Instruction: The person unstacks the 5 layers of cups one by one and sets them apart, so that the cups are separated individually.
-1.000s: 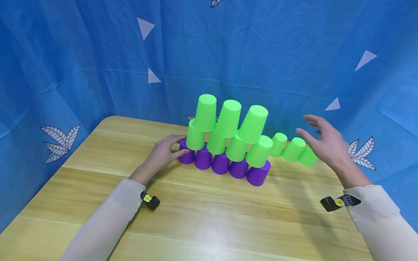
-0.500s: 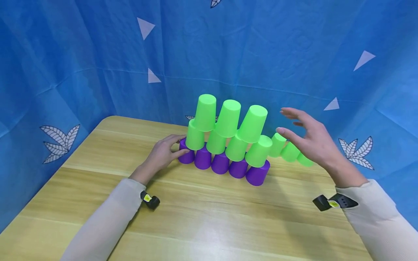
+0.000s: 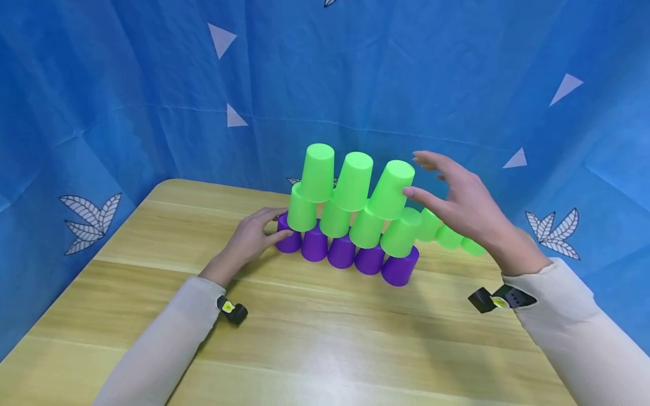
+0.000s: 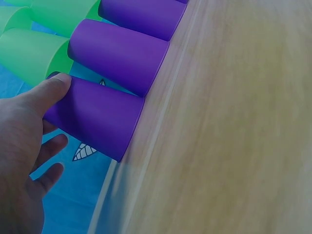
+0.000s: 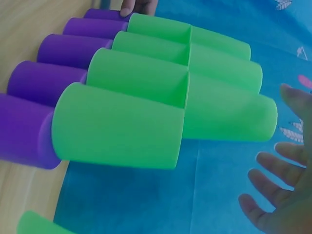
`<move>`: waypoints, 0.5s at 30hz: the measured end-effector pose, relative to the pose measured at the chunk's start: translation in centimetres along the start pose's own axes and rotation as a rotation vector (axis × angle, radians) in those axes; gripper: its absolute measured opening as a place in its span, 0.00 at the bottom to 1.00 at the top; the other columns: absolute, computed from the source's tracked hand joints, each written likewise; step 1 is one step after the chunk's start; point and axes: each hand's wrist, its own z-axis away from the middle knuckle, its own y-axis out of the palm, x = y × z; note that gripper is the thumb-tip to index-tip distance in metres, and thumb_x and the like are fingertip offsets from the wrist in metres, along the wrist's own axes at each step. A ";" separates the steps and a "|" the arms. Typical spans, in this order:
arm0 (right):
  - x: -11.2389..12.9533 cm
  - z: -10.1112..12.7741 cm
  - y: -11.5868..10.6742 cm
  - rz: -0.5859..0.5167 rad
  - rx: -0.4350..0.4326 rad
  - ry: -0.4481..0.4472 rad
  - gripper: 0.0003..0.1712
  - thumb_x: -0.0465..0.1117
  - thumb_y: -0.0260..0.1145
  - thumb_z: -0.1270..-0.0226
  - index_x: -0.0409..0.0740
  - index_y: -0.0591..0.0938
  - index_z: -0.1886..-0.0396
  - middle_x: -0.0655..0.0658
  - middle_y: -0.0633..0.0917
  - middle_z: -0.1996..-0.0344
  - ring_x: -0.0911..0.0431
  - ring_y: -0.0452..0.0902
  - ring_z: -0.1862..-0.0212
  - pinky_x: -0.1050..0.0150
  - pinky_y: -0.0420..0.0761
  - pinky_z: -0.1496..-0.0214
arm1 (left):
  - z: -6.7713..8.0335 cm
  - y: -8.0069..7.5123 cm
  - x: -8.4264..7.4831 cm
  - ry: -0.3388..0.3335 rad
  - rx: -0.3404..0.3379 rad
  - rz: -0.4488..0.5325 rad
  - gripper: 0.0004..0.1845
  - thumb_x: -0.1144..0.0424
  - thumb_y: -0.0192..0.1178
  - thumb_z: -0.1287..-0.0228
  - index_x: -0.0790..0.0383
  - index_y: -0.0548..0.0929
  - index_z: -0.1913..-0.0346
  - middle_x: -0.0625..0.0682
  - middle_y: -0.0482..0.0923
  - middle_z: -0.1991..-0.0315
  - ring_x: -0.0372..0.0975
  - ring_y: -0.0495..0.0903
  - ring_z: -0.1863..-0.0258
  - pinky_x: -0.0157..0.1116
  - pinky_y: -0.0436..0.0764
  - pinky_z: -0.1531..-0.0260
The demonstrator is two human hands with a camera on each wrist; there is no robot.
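Note:
Inverted plastic cups form a stack: a bottom row of purple cups [image 3: 341, 252], a row of green cups [image 3: 368, 229] on it, and three green cups on top. My left hand [image 3: 250, 239] pinches the leftmost purple cup [image 4: 92, 114] of the bottom row, thumb on the near side and a finger behind. Its other fingers extend free in the left wrist view. Beside the top row's rightmost green cup [image 3: 392, 190], my right hand [image 3: 464, 200] is raised with fingers spread. A gap separates it from that cup [image 5: 229, 109] in the right wrist view.
Several more green cups [image 3: 448, 237] stand inverted at the back right, partly hidden behind my right hand. All of them are on a wooden table [image 3: 284, 338]. A blue patterned curtain [image 3: 406, 73] hangs close behind the table's far edge.
My right hand has moved left and slightly up, from above the loose green cups to beside the top row. My left hand keeps its hold, and the stack stays as it was.

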 end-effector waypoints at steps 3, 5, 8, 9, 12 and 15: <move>0.5 -0.5 0.3 0.005 0.000 -0.015 0.40 0.60 0.65 0.34 0.56 0.64 0.26 0.45 0.71 0.32 0.39 0.65 0.34 0.36 0.68 0.39 | 0.0 -0.1 0.0 0.000 -0.002 -0.004 0.33 0.44 0.65 0.38 0.56 0.75 0.34 0.54 0.77 0.41 0.50 0.76 0.42 0.52 0.74 0.40; 0.8 -0.8 0.5 0.007 0.001 -0.023 0.40 0.60 0.64 0.34 0.56 0.64 0.26 0.44 0.71 0.33 0.39 0.65 0.34 0.37 0.68 0.38 | 0.0 -0.2 0.0 0.002 -0.001 -0.002 0.33 0.45 0.65 0.38 0.57 0.75 0.34 0.55 0.77 0.41 0.50 0.76 0.42 0.52 0.74 0.40; 1.0 -1.0 0.8 0.011 0.001 -0.026 0.39 0.60 0.64 0.33 0.55 0.64 0.27 0.43 0.71 0.33 0.40 0.66 0.35 0.38 0.68 0.38 | -0.1 -0.2 -0.1 0.004 -0.002 -0.001 0.33 0.45 0.66 0.38 0.57 0.75 0.34 0.55 0.77 0.41 0.50 0.76 0.42 0.52 0.74 0.40; 1.0 -1.0 0.9 0.015 0.000 -0.026 0.39 0.60 0.64 0.33 0.55 0.65 0.27 0.43 0.71 0.33 0.40 0.66 0.35 0.38 0.69 0.38 | 0.0 -0.2 -0.1 0.005 -0.003 0.001 0.33 0.46 0.66 0.38 0.57 0.75 0.34 0.55 0.78 0.41 0.50 0.76 0.42 0.51 0.75 0.40; 1.0 -1.0 1.1 0.024 -0.010 -0.023 0.37 0.60 0.63 0.32 0.53 0.66 0.27 0.43 0.72 0.34 0.39 0.67 0.36 0.39 0.69 0.39 | 0.0 -0.3 -0.2 0.010 -0.007 0.006 0.32 0.47 0.67 0.39 0.57 0.76 0.35 0.55 0.78 0.42 0.49 0.77 0.44 0.51 0.75 0.41; 0.9 -1.2 1.3 0.031 -0.029 -0.022 0.36 0.59 0.62 0.31 0.51 0.68 0.29 0.42 0.73 0.35 0.40 0.68 0.36 0.39 0.70 0.40 | 0.0 -0.3 -0.3 0.010 -0.006 0.008 0.32 0.47 0.67 0.39 0.57 0.76 0.35 0.55 0.78 0.42 0.49 0.77 0.44 0.51 0.76 0.41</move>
